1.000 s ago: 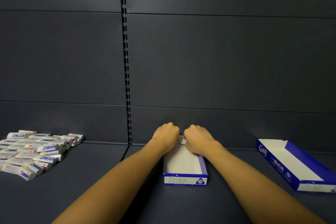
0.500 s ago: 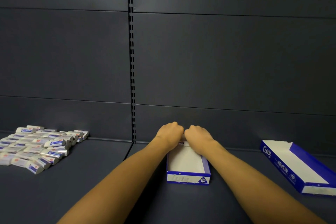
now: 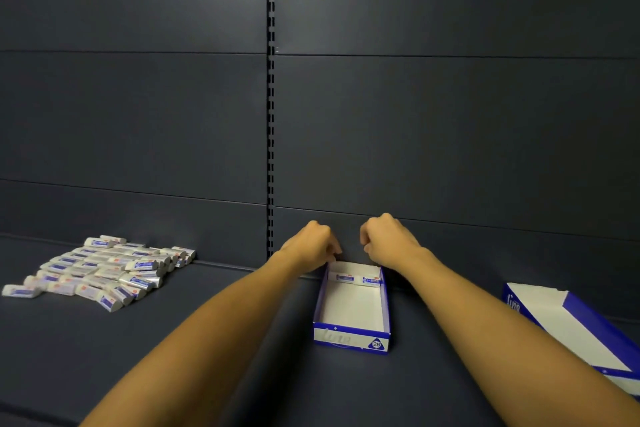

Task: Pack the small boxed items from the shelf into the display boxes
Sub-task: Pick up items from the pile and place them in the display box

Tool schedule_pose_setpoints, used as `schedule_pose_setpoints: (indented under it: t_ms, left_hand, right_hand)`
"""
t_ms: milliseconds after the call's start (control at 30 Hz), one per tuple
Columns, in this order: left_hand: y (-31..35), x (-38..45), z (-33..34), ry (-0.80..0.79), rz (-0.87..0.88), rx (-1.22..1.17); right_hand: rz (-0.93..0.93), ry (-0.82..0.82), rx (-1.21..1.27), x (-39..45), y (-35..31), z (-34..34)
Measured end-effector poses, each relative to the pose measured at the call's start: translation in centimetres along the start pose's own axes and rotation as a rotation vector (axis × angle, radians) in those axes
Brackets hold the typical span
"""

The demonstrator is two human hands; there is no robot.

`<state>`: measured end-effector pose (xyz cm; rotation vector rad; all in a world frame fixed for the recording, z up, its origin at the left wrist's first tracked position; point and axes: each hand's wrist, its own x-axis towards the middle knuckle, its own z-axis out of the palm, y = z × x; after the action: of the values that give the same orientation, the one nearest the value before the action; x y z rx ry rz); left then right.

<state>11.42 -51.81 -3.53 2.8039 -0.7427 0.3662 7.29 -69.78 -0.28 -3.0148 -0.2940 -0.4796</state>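
A blue and white display box (image 3: 351, 340) stands open on the dark shelf in front of me. Two small white and blue boxed items (image 3: 356, 278) lie end to end across its far end. My left hand (image 3: 310, 244) hovers just above the box's far left corner, fingers curled, holding nothing. My right hand (image 3: 388, 239) hovers above the far right corner, fingers also curled and empty. A pile of several small boxed items (image 3: 100, 270) lies on the shelf at the left. A second display box (image 3: 581, 326) lies open at the right.
The dark back panel of the shelving rises directly behind the box, with a slotted upright (image 3: 270, 97) in its middle. Bare shelf surface (image 3: 214, 288) lies between the pile and the middle box.
Both hands have lifted off the far end of the middle box and moved apart, uncovering the two boxed items left there. The camera view has shifted slightly to the left.
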Motion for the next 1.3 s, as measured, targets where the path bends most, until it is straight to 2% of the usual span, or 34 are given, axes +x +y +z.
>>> schedule_pose_setpoints:
  t_ms: [200,333,533,733,1000,1300]
  left_hand:
    - [-2.7,-4.9,-2.8,0.053,-0.167,0.131]
    - [-5.2,-9.6,-4.9,0.047,-0.317,0.201]
    - [-9.1,-16.6,-7.9,0.022,-0.439,0.222]
    - [-12.9,-23.2,-11.2,0.021,-0.484,0.238]
    - [-19.1,-31.5,-14.5,0.017,-0.476,0.282]
    - [-23.9,-35.5,-15.5,0.003,-0.448,0.279]
  right_hand:
    - [-0.116,-0.006,0.059,-0.3,-4.1,-0.9]
    - [-0.202,-0.071,0.095,-0.8,-8.6,-0.6]
    - [-0.301,-0.126,0.144,-1.8,-15.6,-0.4]
    - [-0.343,-0.138,0.135,-3.0,-22.2,-0.1]
    - [-0.299,-0.162,0.080,-5.3,-30.7,0.6]
    - [-0.225,-0.177,0.047,-6.9,-36.1,1.9]
